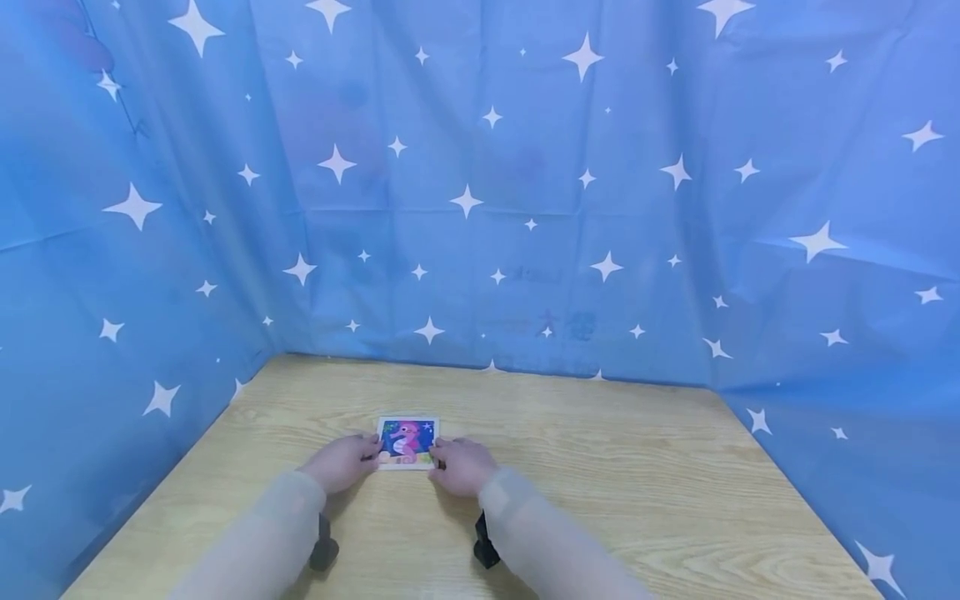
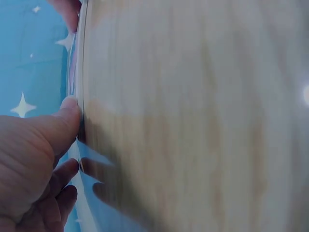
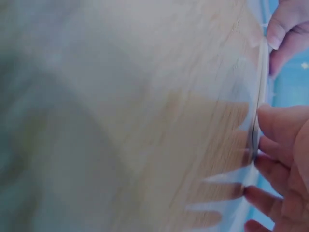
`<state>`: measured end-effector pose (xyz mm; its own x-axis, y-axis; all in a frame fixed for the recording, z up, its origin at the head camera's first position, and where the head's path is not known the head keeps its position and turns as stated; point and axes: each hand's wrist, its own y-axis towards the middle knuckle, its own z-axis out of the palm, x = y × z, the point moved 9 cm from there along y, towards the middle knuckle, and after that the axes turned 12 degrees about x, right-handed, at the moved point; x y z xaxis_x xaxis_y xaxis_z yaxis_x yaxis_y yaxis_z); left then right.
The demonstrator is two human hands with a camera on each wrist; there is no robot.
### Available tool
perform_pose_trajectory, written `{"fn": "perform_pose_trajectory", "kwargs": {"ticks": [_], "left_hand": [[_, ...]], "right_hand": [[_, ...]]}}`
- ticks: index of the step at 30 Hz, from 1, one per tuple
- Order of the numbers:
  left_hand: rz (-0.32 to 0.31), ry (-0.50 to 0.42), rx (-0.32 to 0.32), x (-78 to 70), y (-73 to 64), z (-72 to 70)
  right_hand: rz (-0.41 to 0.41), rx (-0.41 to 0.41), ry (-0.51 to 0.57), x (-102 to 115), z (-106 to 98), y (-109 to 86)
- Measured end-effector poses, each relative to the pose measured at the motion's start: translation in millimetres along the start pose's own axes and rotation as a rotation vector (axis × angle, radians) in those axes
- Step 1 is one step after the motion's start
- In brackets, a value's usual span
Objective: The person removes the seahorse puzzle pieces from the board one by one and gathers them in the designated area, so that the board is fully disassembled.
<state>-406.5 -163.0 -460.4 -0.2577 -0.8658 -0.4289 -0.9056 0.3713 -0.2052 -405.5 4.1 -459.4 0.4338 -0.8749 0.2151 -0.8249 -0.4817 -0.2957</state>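
Observation:
A small square picture (image 1: 407, 442) with a pink seahorse on dark blue and a white border lies near the middle of the wooden table. My left hand (image 1: 341, 462) pinches its left edge, while my right hand (image 1: 463, 467) does the same at the right edge. From the left wrist, the picture (image 2: 73, 65) shows only as a thin edge, with the left thumb (image 2: 67, 111) against it. In the right wrist view, the right fingertips (image 3: 263, 159) are low at the tabletop, and the left hand (image 3: 289, 26) appears beyond.
The wooden table (image 1: 615, 475) extends on both sides of the hands. Blue curtains (image 1: 480, 167) with white stars hang along its back and sides. A dark wrist-worn device (image 1: 324, 546) sits under the left forearm, another device (image 1: 486, 542) under the right.

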Motion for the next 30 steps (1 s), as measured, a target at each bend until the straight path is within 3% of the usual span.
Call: {"fn": "perform_pose_trajectory", "kwargs": {"ticks": [13,21,30], "left_hand": [[0.003,-0.020,0.020,-31.3,-4.0,12.9],[0.026,0.021,0.036,-53.6,-2.2,21.5],[0.087,0.075,0.023,-84.1,-5.9,27.8]], "right_hand": [[-0.025,0.017,-0.023,-17.0,-0.9,-35.9],[-0.052,-0.074,-0.106,-28.8,-6.8,-54.1],[-0.067,-0.125,-0.189,-32.7,-11.8,-79.2]]}}
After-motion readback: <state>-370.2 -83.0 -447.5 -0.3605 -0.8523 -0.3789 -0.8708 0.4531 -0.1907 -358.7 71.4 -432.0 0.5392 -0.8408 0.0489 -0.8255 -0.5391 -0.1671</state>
